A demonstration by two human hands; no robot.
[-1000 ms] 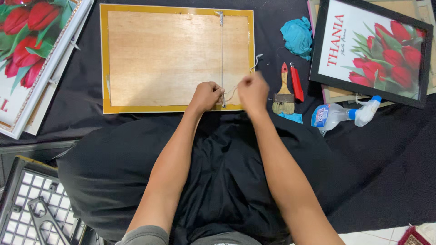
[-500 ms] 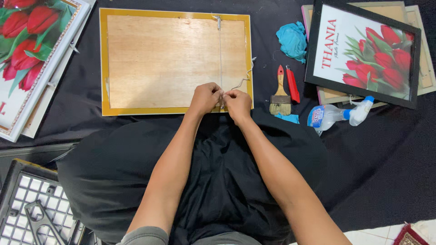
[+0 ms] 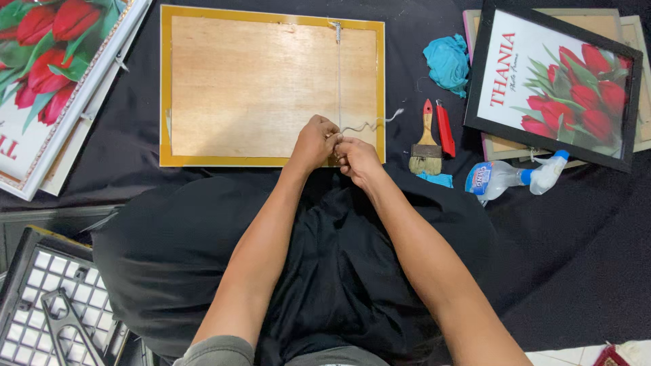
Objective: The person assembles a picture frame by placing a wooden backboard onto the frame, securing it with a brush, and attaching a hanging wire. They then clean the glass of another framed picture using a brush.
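Observation:
A yellow-edged picture frame [image 3: 271, 85] lies face down on the black cloth, its plywood back up. A thin grey cord [image 3: 339, 74] runs from a clip at the frame's top edge down to its lower edge. My left hand [image 3: 313, 141] and my right hand [image 3: 356, 159] meet at that lower edge and pinch the cord between their fingers. The cord's loose end [image 3: 380, 123] curls off to the right over the frame's rim.
A paintbrush [image 3: 426, 146], a red utility knife [image 3: 445, 130], a teal rag [image 3: 446, 61] and a spray bottle [image 3: 515, 177] lie to the right. A black-framed tulip print [image 3: 556, 81] rests further right, another tulip print [image 3: 47, 74] at left. A black grid crate [image 3: 47, 305] sits lower left.
My right hand has moved left, closer to my left hand, at the frame's lower edge. The loose cord end now lies lower and more curled.

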